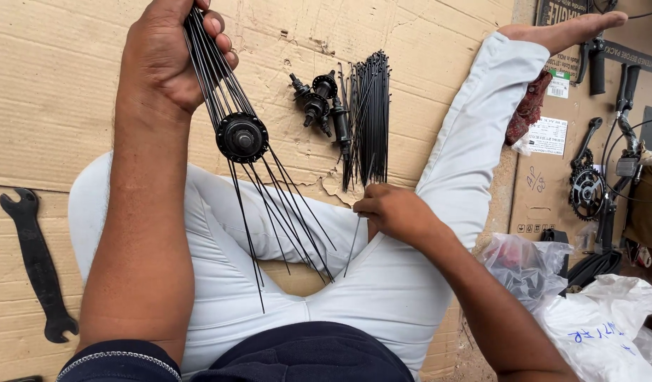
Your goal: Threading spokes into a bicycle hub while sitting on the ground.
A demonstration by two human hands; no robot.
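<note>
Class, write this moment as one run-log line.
left hand: grips spokes of hub | right hand: pinches one spoke by spoke pile | wrench: on cardboard

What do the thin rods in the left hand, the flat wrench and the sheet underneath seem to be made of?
The spokes look like thin metal wire with a black coating: stiff, straight, faintly glossy. The wrench seems to be flat stamped steel with a dull black finish. The floor sheet is brown corrugated cardboard, showing ribbing and torn edges. The left hand bunches the spokes through a black hub, probably metal.
</note>
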